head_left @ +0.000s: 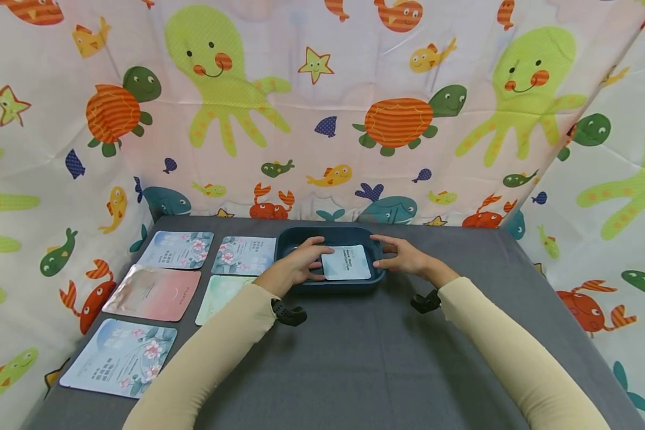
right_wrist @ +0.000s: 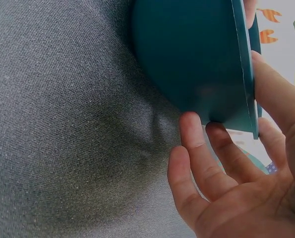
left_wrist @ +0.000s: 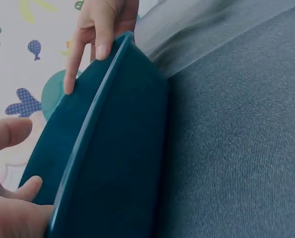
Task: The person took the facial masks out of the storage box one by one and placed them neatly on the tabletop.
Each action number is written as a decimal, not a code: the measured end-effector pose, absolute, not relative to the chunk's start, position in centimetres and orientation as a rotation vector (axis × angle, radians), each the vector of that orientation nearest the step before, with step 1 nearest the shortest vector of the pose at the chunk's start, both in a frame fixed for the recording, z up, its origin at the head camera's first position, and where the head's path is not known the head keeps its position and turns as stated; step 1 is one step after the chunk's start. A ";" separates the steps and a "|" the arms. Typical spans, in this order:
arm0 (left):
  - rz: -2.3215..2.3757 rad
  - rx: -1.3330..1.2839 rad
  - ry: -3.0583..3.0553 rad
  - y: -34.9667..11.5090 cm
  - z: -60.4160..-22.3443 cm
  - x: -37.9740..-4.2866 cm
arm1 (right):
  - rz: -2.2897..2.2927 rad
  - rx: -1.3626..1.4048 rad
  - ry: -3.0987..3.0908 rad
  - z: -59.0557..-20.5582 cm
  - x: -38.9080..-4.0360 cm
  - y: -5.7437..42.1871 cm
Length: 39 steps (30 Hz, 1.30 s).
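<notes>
A dark teal plastic tray (head_left: 333, 288) stands on the cloth-covered table, with a small light-blue packet (head_left: 349, 263) printed in dark letters inside it. Over the tray's left end, my left hand (head_left: 300, 263) has its fingers spread and touches the packet's left side. In the left wrist view those fingers (left_wrist: 29, 188) reach over the rim, and the packet is hidden. My right hand (head_left: 405, 258) holds the tray's right end. Seen from the right wrist, its thumb (right_wrist: 276, 89) lies at the rim and other fingers (right_wrist: 199, 144) touch the outer wall.
Left of the tray lie flat sachets: a blue floral one (head_left: 244, 255), a green one (head_left: 223, 294), another floral one (head_left: 177, 249), a pink one (head_left: 156, 292) and a larger floral one (head_left: 123, 357). A patterned cloth (head_left: 322, 161) hangs behind the grey table (head_left: 365, 370).
</notes>
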<state>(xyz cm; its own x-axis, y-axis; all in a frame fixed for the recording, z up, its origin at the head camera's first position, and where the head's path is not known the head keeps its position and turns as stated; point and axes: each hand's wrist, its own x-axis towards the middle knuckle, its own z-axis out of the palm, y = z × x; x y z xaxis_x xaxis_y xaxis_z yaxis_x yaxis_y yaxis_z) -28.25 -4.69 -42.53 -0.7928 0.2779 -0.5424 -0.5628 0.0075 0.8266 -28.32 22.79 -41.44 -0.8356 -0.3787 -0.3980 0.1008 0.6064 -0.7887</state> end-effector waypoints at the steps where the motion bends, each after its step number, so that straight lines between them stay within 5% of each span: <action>1: 1.853 -0.291 1.686 -4.6 -42.6 -28.3 | -1.168 -0.225 2.292 -41.5 -28.4 22.8; 15: 1.641 0.100 1.788 -3.7 -44.1 -28.9 | -1.181 -0.252 2.289 -41.8 -28.1 23.0; 39: 1.755 0.222 1.907 -7.7 -42.0 -27.8 | -1.189 -0.239 2.304 -41.8 -27.7 22.7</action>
